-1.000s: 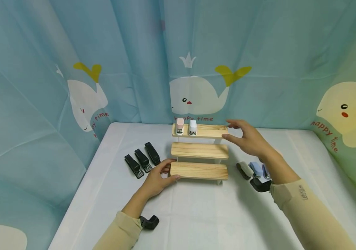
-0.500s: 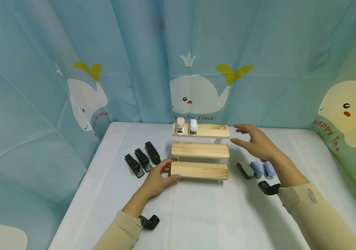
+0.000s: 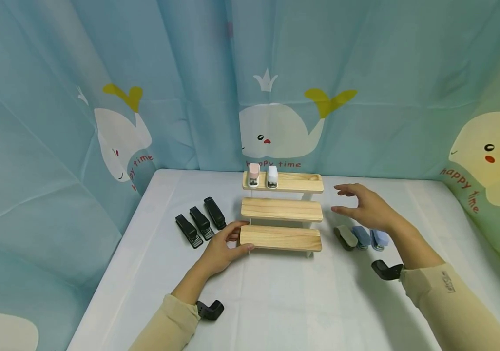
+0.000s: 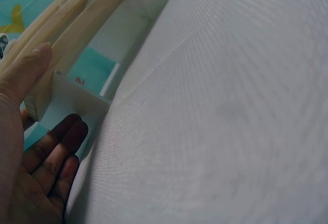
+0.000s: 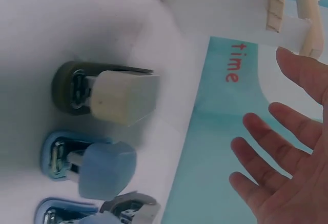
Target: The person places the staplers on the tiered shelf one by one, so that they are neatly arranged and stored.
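Apparently, the loading is only part done. In the head view, a three-tier stand of pale wooden boards on white supports (image 3: 281, 209) carries a small pink-and-white stapler (image 3: 254, 175) and a small white stapler (image 3: 272, 177), side by side on the left part of its shallowly recessed top board (image 3: 300, 184). What seems left lies off the stand on the white-covered table (image 3: 276, 302): three black staplers (image 3: 201, 223) in a slanting row to its left; to its right, a rounded grey-green stapler (image 3: 346, 236), a blue stapler (image 3: 362, 237) and a lighter blue stapler (image 3: 379, 239).

In the left wrist view, the left hand (image 3: 221, 253) grips the left end of the stand's lowest board (image 3: 280, 238), thumb in front and a fingertip behind; its other fingers bend loosely near the support, and whether they touch it I cannot tell.

In the right wrist view, the right hand (image 3: 364, 207) has its fingers spread wide, holding nothing; the head view shows it apart from the stand, to its right.
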`<state>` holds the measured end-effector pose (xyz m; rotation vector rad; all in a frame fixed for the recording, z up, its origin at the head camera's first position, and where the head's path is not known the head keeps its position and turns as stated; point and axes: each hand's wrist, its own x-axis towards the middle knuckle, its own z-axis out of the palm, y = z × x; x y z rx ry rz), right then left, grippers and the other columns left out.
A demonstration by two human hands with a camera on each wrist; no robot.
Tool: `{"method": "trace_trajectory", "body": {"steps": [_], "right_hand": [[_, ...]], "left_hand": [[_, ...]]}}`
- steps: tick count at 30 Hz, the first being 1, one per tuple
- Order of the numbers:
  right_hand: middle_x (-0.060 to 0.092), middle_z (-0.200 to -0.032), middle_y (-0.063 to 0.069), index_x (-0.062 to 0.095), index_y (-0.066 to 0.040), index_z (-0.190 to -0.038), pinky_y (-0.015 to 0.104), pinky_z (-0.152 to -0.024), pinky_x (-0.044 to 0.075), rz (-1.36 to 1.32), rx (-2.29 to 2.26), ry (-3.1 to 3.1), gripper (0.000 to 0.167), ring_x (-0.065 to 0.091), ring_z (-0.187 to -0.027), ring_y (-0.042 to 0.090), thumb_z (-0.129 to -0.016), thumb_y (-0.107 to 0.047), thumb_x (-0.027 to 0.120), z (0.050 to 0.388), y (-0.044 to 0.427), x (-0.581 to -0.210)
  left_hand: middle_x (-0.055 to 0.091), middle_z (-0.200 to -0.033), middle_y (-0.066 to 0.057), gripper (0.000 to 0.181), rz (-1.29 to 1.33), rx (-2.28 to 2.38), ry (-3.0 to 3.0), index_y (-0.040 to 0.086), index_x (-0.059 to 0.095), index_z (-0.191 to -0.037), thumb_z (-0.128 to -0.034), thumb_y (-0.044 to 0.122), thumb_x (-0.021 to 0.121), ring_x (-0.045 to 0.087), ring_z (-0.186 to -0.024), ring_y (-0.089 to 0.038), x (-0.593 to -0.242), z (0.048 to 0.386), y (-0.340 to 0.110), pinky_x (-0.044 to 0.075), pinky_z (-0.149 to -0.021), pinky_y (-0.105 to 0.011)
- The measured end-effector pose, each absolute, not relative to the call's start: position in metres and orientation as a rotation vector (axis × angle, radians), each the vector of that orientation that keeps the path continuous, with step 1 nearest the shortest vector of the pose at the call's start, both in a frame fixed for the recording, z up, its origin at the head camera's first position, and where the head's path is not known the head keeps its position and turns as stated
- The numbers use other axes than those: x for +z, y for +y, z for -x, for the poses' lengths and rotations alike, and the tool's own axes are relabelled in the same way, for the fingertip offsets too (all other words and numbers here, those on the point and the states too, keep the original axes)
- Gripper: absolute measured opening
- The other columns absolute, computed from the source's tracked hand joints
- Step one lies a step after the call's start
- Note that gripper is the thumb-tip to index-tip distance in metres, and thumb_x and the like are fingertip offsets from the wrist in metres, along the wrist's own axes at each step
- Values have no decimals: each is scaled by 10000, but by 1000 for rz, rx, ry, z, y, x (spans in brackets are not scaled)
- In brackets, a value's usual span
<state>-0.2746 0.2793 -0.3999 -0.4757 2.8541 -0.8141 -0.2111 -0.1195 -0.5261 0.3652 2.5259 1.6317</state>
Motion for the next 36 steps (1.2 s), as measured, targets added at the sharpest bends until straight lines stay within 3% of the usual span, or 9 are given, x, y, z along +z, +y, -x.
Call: {"method": "trace_trajectory", "body": {"steps": [13,36], "right_hand": [[576,-1469,171,531,-144,-1488,700,-1033,400,500,-731,2783,693,470,-1398,452,-918,-447,783,261,290,-413],[455,-1513,309,558,-38,-1448,714,-1066,386,578,-805,2639,774,373,-1416,573,-800,-284,903,251,300,-435]], "left_hand": [[684,-1279,44,618,-366,1662,2503,392,563,-1436,-880,447,827,635,-1146,-175,-525,212,-119,488,-1030,-473],[683,-1268,57,615,-344,1654,2508,411,563,-1428,-875,444,832,634,-1155,-177,-525,210,-119,479,-1045,-480]]}}
